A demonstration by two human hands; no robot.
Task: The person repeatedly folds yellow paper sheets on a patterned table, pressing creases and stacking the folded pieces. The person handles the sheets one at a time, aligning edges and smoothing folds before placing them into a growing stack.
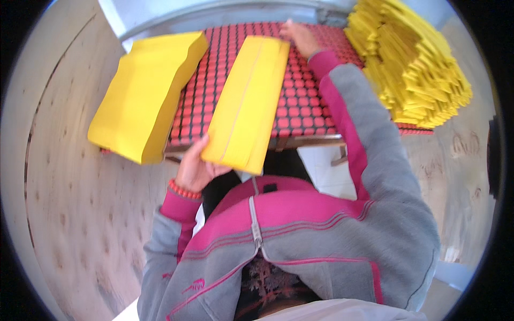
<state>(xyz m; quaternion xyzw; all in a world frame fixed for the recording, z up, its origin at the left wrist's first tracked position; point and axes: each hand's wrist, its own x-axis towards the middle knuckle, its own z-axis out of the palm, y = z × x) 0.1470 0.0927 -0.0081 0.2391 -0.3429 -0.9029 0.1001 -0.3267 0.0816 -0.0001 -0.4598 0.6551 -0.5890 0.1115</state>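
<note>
A long piece of folded yellow paper [247,101] lies slanted across the table in front of me, a lengthwise seam running down its face. Its near end juts past the table's front edge. There my left hand [197,167] grips the lower left corner, thumb on top and the other fingers partly hidden beneath. At the far end, my right hand [300,38] is beside the paper's upper right corner, slightly blurred, with its fingers loosely apart and nothing visible in them. Whether it touches the corner I cannot tell.
A thick stack of yellow paper [134,96] sits on the table's left side, overhanging the front. A tall, uneven pile of folded yellow pieces [415,64] rises at the right. Red and black checked covering [302,109] spreads over the table [316,140].
</note>
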